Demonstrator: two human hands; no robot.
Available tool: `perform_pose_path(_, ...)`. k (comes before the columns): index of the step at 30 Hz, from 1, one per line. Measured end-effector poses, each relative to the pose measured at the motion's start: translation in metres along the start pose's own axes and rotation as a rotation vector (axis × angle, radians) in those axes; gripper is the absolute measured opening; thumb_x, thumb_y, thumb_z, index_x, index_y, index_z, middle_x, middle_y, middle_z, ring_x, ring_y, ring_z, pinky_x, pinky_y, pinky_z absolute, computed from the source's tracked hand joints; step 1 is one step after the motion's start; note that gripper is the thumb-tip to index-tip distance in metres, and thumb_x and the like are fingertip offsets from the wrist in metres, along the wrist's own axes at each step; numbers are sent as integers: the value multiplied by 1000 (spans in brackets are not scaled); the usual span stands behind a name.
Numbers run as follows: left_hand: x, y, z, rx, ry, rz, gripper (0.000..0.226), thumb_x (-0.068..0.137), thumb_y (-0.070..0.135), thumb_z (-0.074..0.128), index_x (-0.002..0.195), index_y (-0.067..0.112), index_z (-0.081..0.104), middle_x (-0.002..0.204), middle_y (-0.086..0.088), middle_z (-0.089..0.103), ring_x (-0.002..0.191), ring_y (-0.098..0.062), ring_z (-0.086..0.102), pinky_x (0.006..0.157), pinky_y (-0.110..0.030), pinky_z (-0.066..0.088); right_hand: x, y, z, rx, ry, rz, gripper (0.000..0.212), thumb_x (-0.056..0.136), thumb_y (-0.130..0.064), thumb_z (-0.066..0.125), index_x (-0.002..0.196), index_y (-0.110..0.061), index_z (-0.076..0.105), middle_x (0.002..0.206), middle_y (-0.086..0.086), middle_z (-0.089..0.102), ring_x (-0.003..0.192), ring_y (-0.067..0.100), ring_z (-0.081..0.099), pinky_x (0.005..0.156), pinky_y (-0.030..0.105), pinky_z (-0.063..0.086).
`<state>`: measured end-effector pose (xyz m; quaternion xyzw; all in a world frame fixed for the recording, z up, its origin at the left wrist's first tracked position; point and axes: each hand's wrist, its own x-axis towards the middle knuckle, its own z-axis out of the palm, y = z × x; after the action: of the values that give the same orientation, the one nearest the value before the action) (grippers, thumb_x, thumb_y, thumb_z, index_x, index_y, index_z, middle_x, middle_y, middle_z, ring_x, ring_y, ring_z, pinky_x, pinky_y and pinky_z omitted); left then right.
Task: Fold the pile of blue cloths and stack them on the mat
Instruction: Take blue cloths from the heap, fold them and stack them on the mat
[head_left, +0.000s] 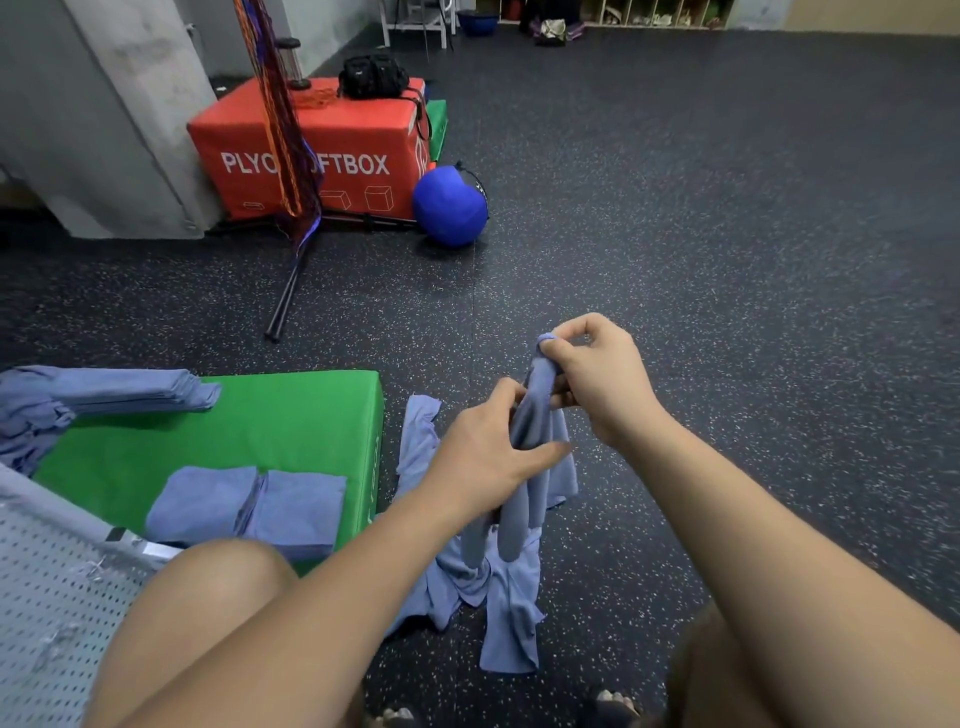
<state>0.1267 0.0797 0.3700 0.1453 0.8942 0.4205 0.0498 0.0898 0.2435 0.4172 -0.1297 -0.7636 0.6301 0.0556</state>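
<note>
I hold one blue cloth (535, 415) bunched up in front of me above the floor. My right hand (597, 379) pinches its top corner, and my left hand (488, 457) grips the hanging folds lower down. More loose blue cloths (498, 597) lie crumpled on the floor beneath, between my knees. To the left is the green mat (249, 421). Two stacks of folded blue cloths (249, 506) sit on its near edge. A taller pile of blue cloths (104, 395) rests on its far left corner.
A perforated metal seat (47, 597) is at the lower left. Farther back stand a red plyo soft box (311, 150) with a black bag on it, a blue ball (449, 205) and a black stand with hanging ropes (291, 156). Dark speckled rubber floor spreads to the right.
</note>
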Motion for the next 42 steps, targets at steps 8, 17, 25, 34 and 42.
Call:
perform_pose_path(8,22,-28,-44,-232,89,-137,10,86,19,72,91,27,69,84,5,78,74,-11,64,77,-36,52,11,-2,-16,233,26,73,26,101,-3,63,124,-13,53,82,15,73,58,20,72,63,35,63)
perform_pose_path(17,31,-26,-61,-706,132,-201,5,98,10,72,103,8,73,87,-3,75,81,-14,64,79,-31,51,-16,5,16,-29,-410,-14,26,99,-20,76,107,0,62,99,21,78,82,22,73,73,35,57)
perform_pose_path(25,39,-32,-64,-823,260,-273,3,100,9,69,102,10,71,88,-3,75,77,-13,67,70,-25,54,-24,18,28,-365,-502,-183,32,86,-36,88,92,-16,64,81,4,72,72,12,61,74,43,56)
perform_pose_path(34,35,-34,-57,-568,188,-221,33,95,34,78,125,24,68,113,4,79,101,-6,74,93,-34,58,-21,11,32,76,-485,-63,16,99,-11,77,99,-2,64,79,11,64,72,18,57,62,27,49)
perform_pose_path(42,18,-10,-44,-462,52,-31,52,75,59,87,117,38,64,116,8,74,100,-9,71,86,-32,59,-10,10,26,228,-235,93,11,97,-9,77,96,-10,65,74,8,67,61,17,61,59,30,53)
